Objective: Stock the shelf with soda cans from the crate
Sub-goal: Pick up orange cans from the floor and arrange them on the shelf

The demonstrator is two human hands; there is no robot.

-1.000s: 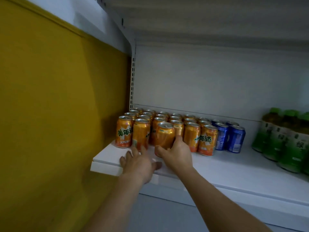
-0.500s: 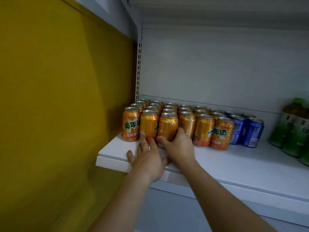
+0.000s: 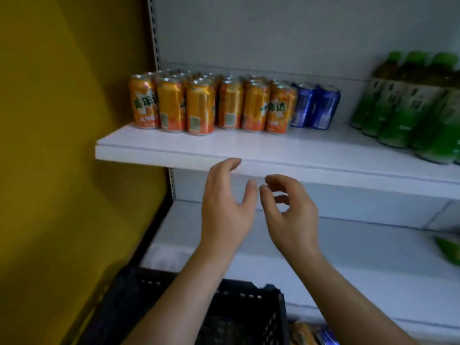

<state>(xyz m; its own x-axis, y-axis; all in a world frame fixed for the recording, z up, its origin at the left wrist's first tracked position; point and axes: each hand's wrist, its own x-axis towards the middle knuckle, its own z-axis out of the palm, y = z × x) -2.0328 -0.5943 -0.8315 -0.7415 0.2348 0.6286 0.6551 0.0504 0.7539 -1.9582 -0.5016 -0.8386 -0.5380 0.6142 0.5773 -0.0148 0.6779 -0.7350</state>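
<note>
Several orange soda cans (image 3: 199, 108) stand in rows at the left end of the white shelf (image 3: 249, 150), with two blue cans (image 3: 316, 108) to their right. My left hand (image 3: 226, 210) and my right hand (image 3: 288, 212) hang below the shelf's front edge, side by side, fingers loosely curled and holding nothing. A black plastic crate (image 3: 249, 310) sits at the bottom, partly hidden by my forearms. An orange and a blue can (image 3: 313, 334) show by its right side at the bottom edge.
Green bottles (image 3: 410, 103) fill the right end of the shelf. A yellow wall (image 3: 62, 145) closes the left side. A lower white shelf (image 3: 348, 257) runs beneath, with a green item (image 3: 448, 247) at its right edge.
Both hands have left the cans and pulled back and down below the shelf edge. The view has tilted down, bringing the crate into sight.
</note>
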